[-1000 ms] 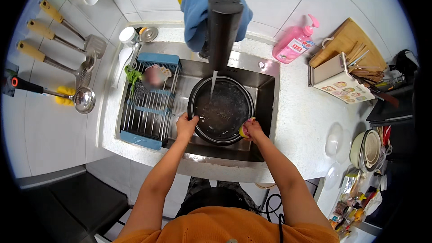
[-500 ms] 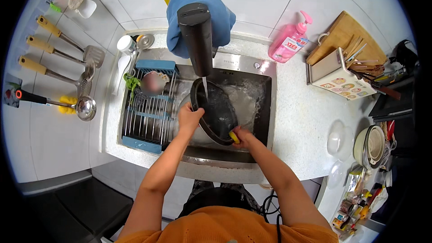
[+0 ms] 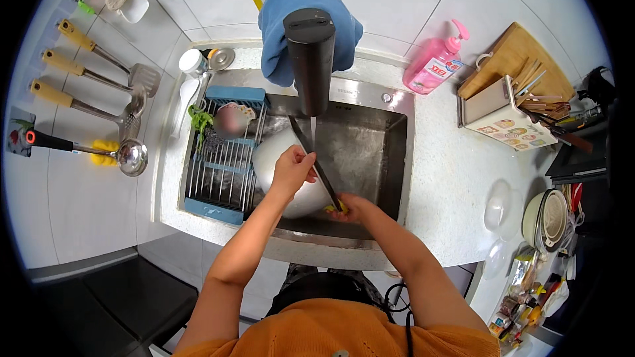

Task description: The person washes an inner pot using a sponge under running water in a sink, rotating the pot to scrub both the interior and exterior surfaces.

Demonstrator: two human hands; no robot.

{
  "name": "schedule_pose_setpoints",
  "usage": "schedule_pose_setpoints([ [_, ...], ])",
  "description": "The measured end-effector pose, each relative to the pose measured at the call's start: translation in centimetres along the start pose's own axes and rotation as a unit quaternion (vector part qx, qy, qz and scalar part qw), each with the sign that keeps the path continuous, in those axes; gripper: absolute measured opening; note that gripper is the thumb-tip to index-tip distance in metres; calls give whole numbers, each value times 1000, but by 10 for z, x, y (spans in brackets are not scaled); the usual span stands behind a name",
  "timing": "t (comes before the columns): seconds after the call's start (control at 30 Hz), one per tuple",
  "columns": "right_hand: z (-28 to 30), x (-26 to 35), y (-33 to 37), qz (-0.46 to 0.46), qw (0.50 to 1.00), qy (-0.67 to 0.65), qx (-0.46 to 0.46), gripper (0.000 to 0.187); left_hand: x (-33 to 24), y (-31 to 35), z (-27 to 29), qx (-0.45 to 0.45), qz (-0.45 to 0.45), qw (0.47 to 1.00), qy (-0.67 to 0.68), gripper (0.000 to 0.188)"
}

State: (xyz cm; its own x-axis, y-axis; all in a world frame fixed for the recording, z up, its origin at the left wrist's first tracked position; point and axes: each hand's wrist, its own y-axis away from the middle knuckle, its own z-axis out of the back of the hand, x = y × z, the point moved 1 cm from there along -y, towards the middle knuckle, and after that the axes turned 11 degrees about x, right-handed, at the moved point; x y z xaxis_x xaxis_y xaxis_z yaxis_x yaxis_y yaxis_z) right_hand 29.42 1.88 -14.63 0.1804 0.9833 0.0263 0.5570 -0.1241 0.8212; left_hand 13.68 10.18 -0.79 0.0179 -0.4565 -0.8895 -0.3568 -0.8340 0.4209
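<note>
1. Our left hand (image 3: 294,170) is closed on the rim of the round pan (image 3: 268,158), near the middle of the edge facing us. The pan is tipped up on its side in the sink (image 3: 397,158), its pale outer face beneath and to the left of that hand.
2. The rim slants from beyond our left hand, down and rightward, to our right hand (image 3: 350,208) at its near end. Both hands are at the pan; the left is nearer its middle.
3. Our right hand is closed round a yellow sponge (image 3: 338,207), mostly hidden by the fingers and the rim, so we cannot tell how firmly it presses.
4. Just beyond our left fingertips, a water stream (image 3: 313,129) drops from the black faucet (image 3: 309,59), on the rim's right side.
5. Left of our left hand, the drying rack (image 3: 215,210) sits over the sink, carrying leafy greens (image 3: 200,119) and a blurred round item (image 3: 230,121) that we cannot make out.
6. Well beyond our right hand, on the bench (image 3: 443,185), stand a pink pump bottle (image 3: 433,66) with liquid inside and, farther right, a utensil holder (image 3: 486,102) full of chopsticks (image 3: 526,82).
</note>
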Motion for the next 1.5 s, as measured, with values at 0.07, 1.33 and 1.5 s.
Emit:
schedule_pose_setpoints([
  [0.07,8,3,5,4,1000,19,8,27,-5,-1,-3,10,-3,1000,7,18],
  [1.33,7,47,-72,339,515,665,-421,17,124,3,81,-115,-79,989,46,9],
  [1.5,-34,23,-63,357,544,688,-320,21,125,2,82,-113,-94,989,5,9],
])
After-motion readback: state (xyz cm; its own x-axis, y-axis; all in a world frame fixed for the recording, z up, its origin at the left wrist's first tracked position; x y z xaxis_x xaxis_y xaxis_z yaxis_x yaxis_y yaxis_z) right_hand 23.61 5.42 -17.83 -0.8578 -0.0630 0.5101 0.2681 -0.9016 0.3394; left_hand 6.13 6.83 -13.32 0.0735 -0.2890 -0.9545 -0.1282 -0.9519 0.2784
